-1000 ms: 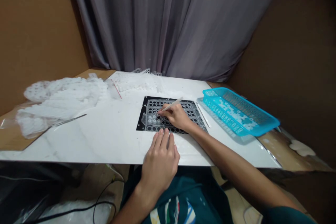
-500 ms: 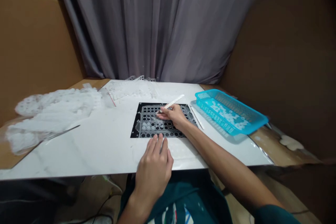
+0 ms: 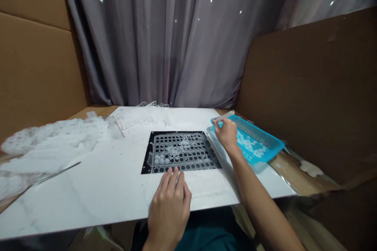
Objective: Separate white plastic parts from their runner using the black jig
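Note:
A clear perforated sheet (image 3: 180, 151) lies on a black mat (image 3: 146, 164) in the middle of the white table (image 3: 97, 188). My left hand (image 3: 169, 206) lies flat, fingers together and stretched out, with its fingertips on the sheet's near edge. My right hand (image 3: 226, 131) is closed on a thin white stick (image 3: 224, 116) and hovers at the near left corner of the blue basket (image 3: 269, 141), which holds several small clear pieces.
A heap of white perforated sheets (image 3: 50, 141) lies at the left, with a thin metal rod (image 3: 57, 172) in front. More clear sheets (image 3: 141, 115) lie at the back. Cardboard walls stand left and right, a grey curtain (image 3: 176, 39) behind.
My right hand has left the perforated sheet and moved right with the stick to the blue basket's corner. The view has tilted upward. My left hand has stayed at the sheet's edge.

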`<state>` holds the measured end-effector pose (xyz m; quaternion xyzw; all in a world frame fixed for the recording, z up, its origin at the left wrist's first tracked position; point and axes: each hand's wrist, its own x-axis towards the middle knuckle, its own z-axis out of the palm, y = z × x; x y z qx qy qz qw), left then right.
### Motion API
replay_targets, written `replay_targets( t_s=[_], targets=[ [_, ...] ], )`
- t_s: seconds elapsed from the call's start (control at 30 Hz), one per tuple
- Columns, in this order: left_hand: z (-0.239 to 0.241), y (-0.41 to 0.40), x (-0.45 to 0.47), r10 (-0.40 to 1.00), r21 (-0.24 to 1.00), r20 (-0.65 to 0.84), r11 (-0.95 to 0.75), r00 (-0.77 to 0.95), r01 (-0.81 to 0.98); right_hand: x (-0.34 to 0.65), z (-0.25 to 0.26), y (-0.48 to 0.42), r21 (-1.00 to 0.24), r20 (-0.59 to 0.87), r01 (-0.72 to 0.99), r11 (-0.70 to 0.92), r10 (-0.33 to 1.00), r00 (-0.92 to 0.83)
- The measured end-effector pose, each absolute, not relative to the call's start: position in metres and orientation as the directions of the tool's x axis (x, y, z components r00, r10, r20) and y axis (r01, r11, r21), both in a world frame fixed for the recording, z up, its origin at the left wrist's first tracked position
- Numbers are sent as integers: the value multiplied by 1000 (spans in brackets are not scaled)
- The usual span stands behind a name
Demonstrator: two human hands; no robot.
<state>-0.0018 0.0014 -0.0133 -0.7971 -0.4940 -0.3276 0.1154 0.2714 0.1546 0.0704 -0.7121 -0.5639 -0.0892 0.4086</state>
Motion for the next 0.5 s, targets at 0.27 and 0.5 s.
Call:
replay_targets(
  t_s=[0.27, 0.5],
  targets=[
    [-13, -3, -3, 714, 135, 626, -494, 313, 859, 153, 43, 119, -774, 398, 304, 555, 800, -449],
    [-9, -4, -2, 750, 165, 587, -479, 305, 862, 153, 34, 117, -768, 382, 303, 564, 783, -491]
  ],
)
